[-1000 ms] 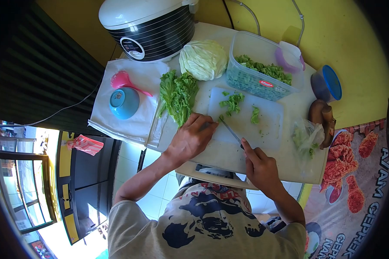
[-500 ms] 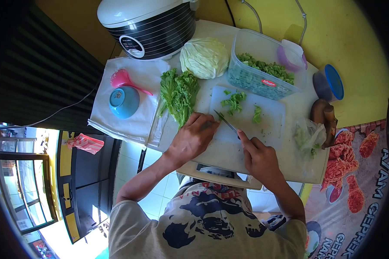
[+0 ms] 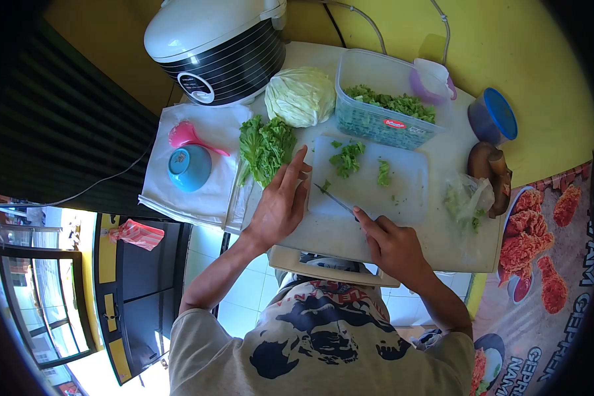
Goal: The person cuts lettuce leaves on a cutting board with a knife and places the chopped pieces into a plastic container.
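Observation:
My right hand (image 3: 396,247) grips a knife (image 3: 336,200), its blade slanting over the left part of the white cutting board (image 3: 402,195). Fingers stretched out, my left hand (image 3: 280,204) is beside the board's left edge, next to a bunch of lettuce (image 3: 264,148). Its fingertips overlap the lower right of the leaves in this view. Cut lettuce pieces (image 3: 348,158) lie on the board, with a smaller piece (image 3: 383,173) to their right and a scrap near the knife tip. Behind the board, a clear plastic container (image 3: 376,125) holds chopped greens.
A cabbage (image 3: 300,97) sits between the rice cooker (image 3: 224,66) and the container. At left, a blue bowl (image 3: 190,168) and pink ladle (image 3: 188,135) rest on white sheets (image 3: 162,188). A plastic bag of greens (image 3: 468,201) and blue-lidded tub (image 3: 494,117) are at right.
My left hand has moved slightly left off the board's edge, and its curled fingers have straightened. The knife, still in my right hand, stays over the board. The whole view has shifted slightly.

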### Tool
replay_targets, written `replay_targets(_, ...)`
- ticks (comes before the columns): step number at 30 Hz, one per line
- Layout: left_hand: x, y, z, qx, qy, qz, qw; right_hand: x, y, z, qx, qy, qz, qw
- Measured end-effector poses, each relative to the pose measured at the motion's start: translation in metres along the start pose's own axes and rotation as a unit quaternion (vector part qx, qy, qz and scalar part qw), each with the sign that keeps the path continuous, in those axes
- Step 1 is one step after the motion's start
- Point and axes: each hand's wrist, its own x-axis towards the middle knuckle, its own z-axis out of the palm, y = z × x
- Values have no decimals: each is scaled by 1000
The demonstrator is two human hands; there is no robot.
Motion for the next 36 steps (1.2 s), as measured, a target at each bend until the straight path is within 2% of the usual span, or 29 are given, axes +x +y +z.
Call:
replay_targets(4,19,6,3,42,8,22,999,-1,16,4,-19,18,34,999)
replay_targets(7,34,6,15,115,39,91,988,-1,22,-4,-27,31,56,998)
replay_targets(13,54,14,49,179,-16,216,960,-12,30,-18,-48,120,119,984)
replay_targets(20,72,9,95,260,-80,268,924,-26,34,-23,-60,122,162,977)
replay_targets(23,70,17,86,164,-90,224,956,-26,31,-26,-39,132,171,976)
replay_targets(25,67,33,68,-32,-141,79,986,-24,31,-26,2,157,160,975)
replay_targets(26,65,37,62,-130,-164,3,978,-22,32,-25,28,167,148,974)
replay_targets(28,55,25,60,-263,-177,-61,946,-15,32,-22,80,186,123,971)
replay_targets(29,51,20,58,-327,-180,-92,923,-10,29,-23,139,162,158,964)
replay_targets(31,45,18,47,-393,-188,-130,891,3,18,-27,253,110,224,935)
replay_targets(32,42,17,43,-426,-191,-149,872,10,15,-24,294,109,221,924)
replay_targets(36,30,14,34,-459,-178,-176,852,34,10,-8,424,86,210,877)
